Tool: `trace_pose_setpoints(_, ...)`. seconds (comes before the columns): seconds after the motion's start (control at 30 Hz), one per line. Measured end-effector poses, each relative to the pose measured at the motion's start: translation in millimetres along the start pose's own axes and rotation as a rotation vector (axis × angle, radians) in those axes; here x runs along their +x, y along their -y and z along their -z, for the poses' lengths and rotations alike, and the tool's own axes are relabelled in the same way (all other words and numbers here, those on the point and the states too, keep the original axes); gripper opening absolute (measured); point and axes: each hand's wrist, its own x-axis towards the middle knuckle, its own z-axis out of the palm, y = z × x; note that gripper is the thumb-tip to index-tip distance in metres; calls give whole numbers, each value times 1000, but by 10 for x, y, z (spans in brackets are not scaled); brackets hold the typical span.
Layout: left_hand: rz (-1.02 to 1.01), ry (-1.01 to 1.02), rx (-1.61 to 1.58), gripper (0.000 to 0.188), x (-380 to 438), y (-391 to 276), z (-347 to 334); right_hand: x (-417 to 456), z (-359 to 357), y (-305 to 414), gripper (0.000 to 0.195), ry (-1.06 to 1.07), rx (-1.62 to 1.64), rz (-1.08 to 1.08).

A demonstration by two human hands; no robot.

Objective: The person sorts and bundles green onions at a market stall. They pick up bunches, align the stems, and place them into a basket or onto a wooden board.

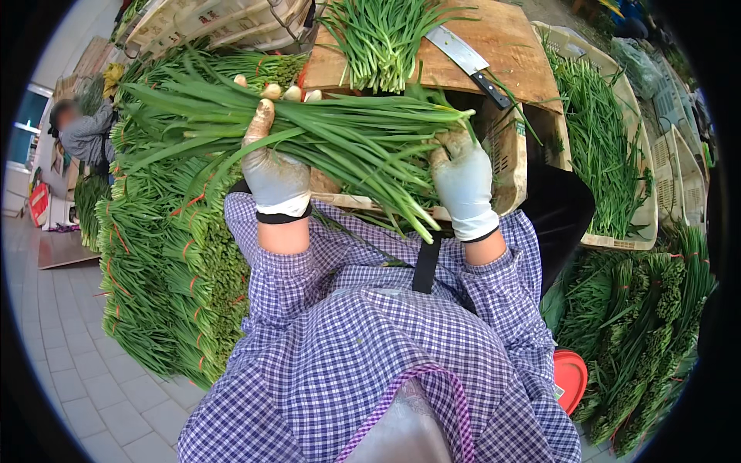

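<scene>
My left hand (277,165), in a dirty white glove, grips a loose bundle of long green leaves, likely Chinese chives (347,130), with its thumb in front and fingertips showing behind. At the bundle's pale stem ends on the right is my right hand (461,168), also gloved, its fingers partly hidden by leaves and closed on stems. Beyond the hands a wooden board (498,37) carries a pile of chives (385,43) and a cleaver (457,49) with a black handle. The board rests over a plastic crate (509,165) that stands before me.
Many tied chive bundles (202,266) are stacked at the left. At the right are a crate of loose chives (602,144), more tied bundles (642,324) and a red lid (570,379). Upper left, a person (87,136) sits apart. Stacked crates (220,23) stand beyond.
</scene>
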Motion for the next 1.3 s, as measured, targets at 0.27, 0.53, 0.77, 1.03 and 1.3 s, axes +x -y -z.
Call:
trace_pose_setpoints(0.27,-63,-12,-21,45,185,-159,267,179,523,-278,70,78,78,123)
trace_pose_setpoints(0.53,-90,228,-100,53,76,-142,136,367,228,39,25,-63,728,-25)
trace_pose_setpoints(0.77,-88,599,-118,59,257,-442,319,548,857,177,55,372,390,87)
trace_pose_setpoints(1.03,-86,743,-168,57,363,-368,133,521,270,394,39,727,446,-293)
trace_pose_setpoints(1.3,-98,734,-311,59,445,-561,429,717,332,-191,27,424,-267,-62)
